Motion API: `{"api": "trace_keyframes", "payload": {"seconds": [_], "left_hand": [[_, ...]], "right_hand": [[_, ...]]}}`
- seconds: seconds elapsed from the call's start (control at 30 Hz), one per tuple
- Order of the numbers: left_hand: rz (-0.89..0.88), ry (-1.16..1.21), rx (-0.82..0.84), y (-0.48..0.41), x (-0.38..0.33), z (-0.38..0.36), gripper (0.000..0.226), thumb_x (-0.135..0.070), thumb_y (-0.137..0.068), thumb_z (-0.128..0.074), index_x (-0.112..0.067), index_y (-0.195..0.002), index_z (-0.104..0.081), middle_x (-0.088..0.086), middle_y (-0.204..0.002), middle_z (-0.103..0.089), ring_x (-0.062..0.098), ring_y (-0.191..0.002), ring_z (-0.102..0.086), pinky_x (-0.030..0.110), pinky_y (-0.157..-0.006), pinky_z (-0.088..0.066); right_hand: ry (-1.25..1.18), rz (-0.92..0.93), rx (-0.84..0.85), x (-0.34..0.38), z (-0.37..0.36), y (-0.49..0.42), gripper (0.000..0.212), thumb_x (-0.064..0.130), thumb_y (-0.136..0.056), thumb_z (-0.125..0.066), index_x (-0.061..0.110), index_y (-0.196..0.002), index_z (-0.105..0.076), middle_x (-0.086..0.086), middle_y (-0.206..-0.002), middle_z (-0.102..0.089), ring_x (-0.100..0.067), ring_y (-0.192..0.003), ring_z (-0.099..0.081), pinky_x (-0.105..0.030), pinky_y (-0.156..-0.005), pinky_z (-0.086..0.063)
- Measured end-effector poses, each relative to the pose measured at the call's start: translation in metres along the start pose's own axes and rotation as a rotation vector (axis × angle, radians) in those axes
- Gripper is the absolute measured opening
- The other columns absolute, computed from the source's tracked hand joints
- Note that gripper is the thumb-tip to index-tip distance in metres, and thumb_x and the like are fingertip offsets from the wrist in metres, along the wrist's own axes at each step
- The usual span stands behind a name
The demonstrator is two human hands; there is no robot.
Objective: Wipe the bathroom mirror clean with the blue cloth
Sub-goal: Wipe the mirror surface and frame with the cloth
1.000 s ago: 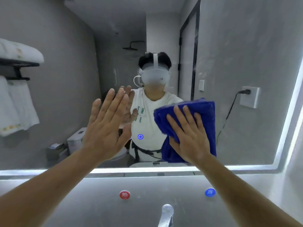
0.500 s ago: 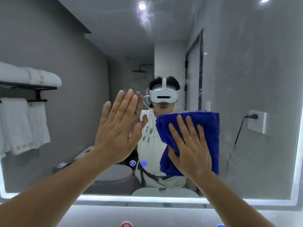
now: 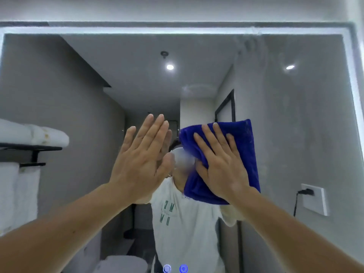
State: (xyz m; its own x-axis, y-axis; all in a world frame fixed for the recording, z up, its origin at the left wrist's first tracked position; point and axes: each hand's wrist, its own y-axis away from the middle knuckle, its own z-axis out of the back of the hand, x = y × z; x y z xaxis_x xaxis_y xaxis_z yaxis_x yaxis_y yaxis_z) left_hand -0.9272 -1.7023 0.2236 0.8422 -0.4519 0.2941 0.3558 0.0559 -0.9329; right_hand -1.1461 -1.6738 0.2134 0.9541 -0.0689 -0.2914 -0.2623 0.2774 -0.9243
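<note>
One blue cloth [image 3: 244,146], folded, lay flat against the mirror [image 3: 295,125], just right of centre. Right hand [image 3: 222,166] pressed it there, fingers straight and spread, curled round nothing. Left hand [image 3: 141,160] was open too, fingers straight and close together, palm toward the glass just beside the cloth; contact unclear. White towels [image 3: 35,134] showed reflected at left, a wall socket [image 3: 315,200] at right. Compared with half a second earlier, cloth and both hands sat higher on the glass, and the mirror's lit top edge had come into view.

We wear a white short-sleeved T-shirt [image 3: 189,233] with green chest lettering [image 3: 167,213]; our left forearm [image 3: 65,231] and right forearm [image 3: 295,229] are bare.
</note>
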Motion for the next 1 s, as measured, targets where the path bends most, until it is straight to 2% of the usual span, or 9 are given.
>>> {"api": "trace_keyframes", "payload": {"seconds": [0.2,0.3,0.4,0.53,0.67,0.73,0.87,0.93,1.0], "left_hand": [[0.013,0.02,-0.103,-0.048,0.017,0.014,0.065,-0.042,-0.096,-0.023,-0.011,-0.153,-0.027,0.003,-0.162,-0.019,0.014,-0.151,-0.006,0.043,-0.121,-0.008],[0.012,0.036,-0.11,-0.062,0.024,0.025,0.066,-0.042,-0.095,-0.02,-0.012,-0.154,-0.021,0.002,-0.163,-0.015,0.014,-0.151,-0.003,0.042,-0.121,-0.005],[0.019,0.022,-0.086,-0.069,0.032,0.035,0.066,-0.047,-0.095,-0.013,-0.017,-0.155,-0.01,-0.004,-0.163,-0.003,0.008,-0.15,0.009,0.044,-0.123,-0.002],[0.011,0.03,-0.086,-0.075,0.042,0.051,0.07,-0.051,-0.093,-0.01,-0.019,-0.155,-0.009,-0.007,-0.163,0.0,0.007,-0.149,0.011,0.044,-0.123,-0.002],[0.055,0.05,-0.061,-0.082,0.047,0.062,0.074,-0.058,-0.088,-0.001,-0.024,-0.154,0.002,-0.011,-0.162,0.011,0.0,-0.146,0.02,0.036,-0.122,0.009],[0.081,0.076,-0.055,-0.085,0.045,0.064,0.076,-0.059,-0.086,0.001,-0.026,-0.154,0.005,-0.012,-0.161,0.013,-0.002,-0.144,0.023,0.032,-0.12,0.013],[0.082,0.124,-0.056,-0.083,0.032,0.059,0.073,-0.057,-0.085,0.002,-0.026,-0.151,0.009,-0.012,-0.161,0.015,-0.002,-0.143,0.025,0.033,-0.12,0.013],[0.071,0.145,-0.062,-0.082,0.025,0.055,0.071,-0.056,-0.086,0.001,-0.026,-0.15,0.01,-0.013,-0.159,0.017,-0.001,-0.143,0.025,0.032,-0.12,0.014],[0.057,0.147,-0.061,-0.08,0.021,0.051,0.07,-0.054,-0.087,0.002,-0.025,-0.15,0.011,-0.012,-0.159,0.019,-0.001,-0.143,0.026,0.032,-0.12,0.015]], "right_hand": [[-0.028,-0.013,-0.041,-0.007,0.02,-0.1,0.069,0.051,-0.094,-0.011,0.02,-0.155,-0.023,-0.004,-0.164,-0.014,-0.025,-0.152,-0.004,-0.046,-0.12,-0.003],[-0.04,-0.034,-0.062,-0.016,0.025,-0.147,0.068,0.053,-0.095,-0.011,0.022,-0.156,-0.018,-0.001,-0.165,-0.009,-0.023,-0.152,-0.001,-0.044,-0.12,-0.001],[-0.034,-0.11,-0.087,-0.03,0.033,-0.196,0.06,0.049,-0.102,-0.022,0.024,-0.157,-0.014,-0.001,-0.166,-0.003,-0.023,-0.152,0.003,-0.043,-0.12,0.001],[-0.04,-0.225,-0.106,-0.045,0.044,-0.226,0.061,0.05,-0.102,-0.018,0.025,-0.157,-0.01,-0.002,-0.166,0.002,-0.024,-0.152,0.006,-0.044,-0.12,0.002],[-0.072,-0.273,-0.122,-0.035,0.043,-0.214,0.063,0.05,-0.101,-0.017,0.023,-0.157,-0.008,-0.003,-0.166,0.002,-0.024,-0.152,0.006,-0.044,-0.12,0.004],[-0.068,-0.236,-0.122,-0.028,0.037,-0.186,0.065,0.052,-0.1,-0.016,0.024,-0.157,-0.007,-0.003,-0.166,0.001,-0.023,-0.152,0.005,-0.042,-0.12,0.005],[-0.025,-0.135,-0.056,-0.019,0.021,-0.105,0.068,0.052,-0.096,-0.015,0.025,-0.157,-0.007,0.0,-0.165,0.0,-0.021,-0.152,0.004,-0.042,-0.122,0.001],[-0.002,-0.138,-0.037,-0.017,0.013,-0.069,0.067,0.05,-0.096,-0.024,0.023,-0.156,-0.01,0.0,-0.165,-0.006,-0.021,-0.152,-0.003,-0.043,-0.123,-0.008],[0.017,-0.13,-0.041,-0.012,0.009,-0.042,0.066,0.048,-0.095,-0.032,0.022,-0.155,-0.017,-0.002,-0.163,-0.019,-0.024,-0.15,-0.018,-0.044,-0.116,-0.015]]}}
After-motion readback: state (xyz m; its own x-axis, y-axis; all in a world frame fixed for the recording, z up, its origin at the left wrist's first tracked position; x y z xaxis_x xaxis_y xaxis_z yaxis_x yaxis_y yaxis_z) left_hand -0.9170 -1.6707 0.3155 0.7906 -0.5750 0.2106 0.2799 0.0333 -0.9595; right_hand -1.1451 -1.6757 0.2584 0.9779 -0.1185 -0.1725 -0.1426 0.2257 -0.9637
